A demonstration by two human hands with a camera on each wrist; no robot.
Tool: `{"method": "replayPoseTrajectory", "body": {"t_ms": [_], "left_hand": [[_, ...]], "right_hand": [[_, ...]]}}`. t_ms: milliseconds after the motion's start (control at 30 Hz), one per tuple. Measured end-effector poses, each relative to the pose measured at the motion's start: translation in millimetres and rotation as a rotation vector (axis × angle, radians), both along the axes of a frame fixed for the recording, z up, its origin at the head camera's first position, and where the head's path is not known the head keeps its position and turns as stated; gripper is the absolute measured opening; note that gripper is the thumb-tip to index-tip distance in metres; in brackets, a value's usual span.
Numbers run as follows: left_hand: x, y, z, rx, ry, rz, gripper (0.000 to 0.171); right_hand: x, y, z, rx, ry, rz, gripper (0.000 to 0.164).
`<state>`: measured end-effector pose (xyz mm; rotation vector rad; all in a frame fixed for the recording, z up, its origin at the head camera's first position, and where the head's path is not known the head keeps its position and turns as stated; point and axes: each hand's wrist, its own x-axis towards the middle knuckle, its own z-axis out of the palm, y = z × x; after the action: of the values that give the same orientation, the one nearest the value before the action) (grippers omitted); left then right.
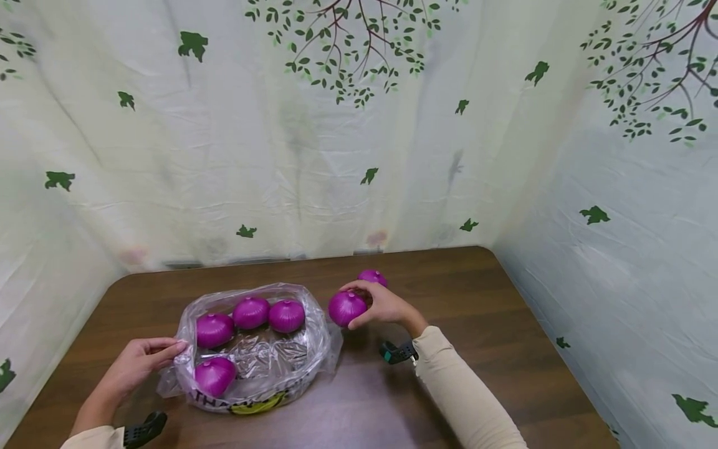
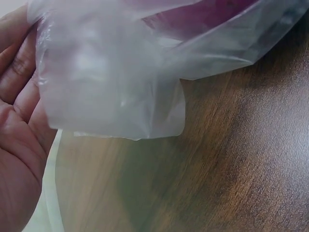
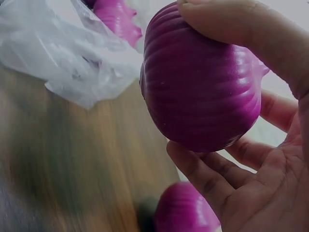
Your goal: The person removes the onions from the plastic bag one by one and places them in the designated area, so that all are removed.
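Observation:
A clear plastic bag [image 1: 314, 368] with printed lettering lies spread wide at its mouth, several purple onions [image 1: 215, 376] inside it. My left hand [image 1: 134, 368] pinches the bag's left rim between thumb and fingers; in the left wrist view a fold of the film [image 2: 111, 87] hangs from those fingers. Just right of the bag, my right hand [image 1: 387, 305] grips a ribbed purple onion [image 3: 203, 82], thumb on one side and fingers on the other. Another onion [image 1: 373, 277] sits on the table behind that hand.
The brown wooden table [image 1: 449, 280] has rounded back corners. White sheeting [image 1: 336, 149] printed with leaves and branches hangs behind it and along both sides. Dark bands [image 1: 397, 352] circle both wrists.

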<state>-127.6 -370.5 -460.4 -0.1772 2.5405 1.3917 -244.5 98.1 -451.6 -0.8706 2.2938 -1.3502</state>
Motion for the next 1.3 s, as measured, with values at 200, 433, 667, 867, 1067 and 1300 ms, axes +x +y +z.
{"method": "replayPoseTrajectory", "body": {"t_ms": [200,433,667,867,1067,1300], "left_hand": [[0.5,-0.7,-1.2,0.019,0.001,0.006,0.041],[-0.1,-0.5,0.0,0.002,-0.007,0.006,0.044],[-0.3,-0.2,-1.1,0.013,-0.006,0.011,0.044],[1.2,-0.7,0.5,0.009,0.002,0.013,0.045],[1.6,-0.2,0.6,0.019,0.028,0.008,0.042],[0.5,-1.3,0.6,-0.001,0.002,0.001,0.044]], "right_hand": [[-2.3,12.5,-3.9,-0.031,-0.020,-0.021,0.069],[-4.3,27.0,-8.5,-0.052,-0.017,-0.013,0.069],[-6.5,45.6,-9.1,-0.075,-0.013,0.006,0.069],[-8.3,57.4,-8.8,-0.082,-0.018,-0.009,0.069],[-9.4,69.6,-7.8,-0.069,-0.030,-0.061,0.069],[-13.0,79.9,-3.3,-0.076,-0.008,-0.097,0.069]]}}
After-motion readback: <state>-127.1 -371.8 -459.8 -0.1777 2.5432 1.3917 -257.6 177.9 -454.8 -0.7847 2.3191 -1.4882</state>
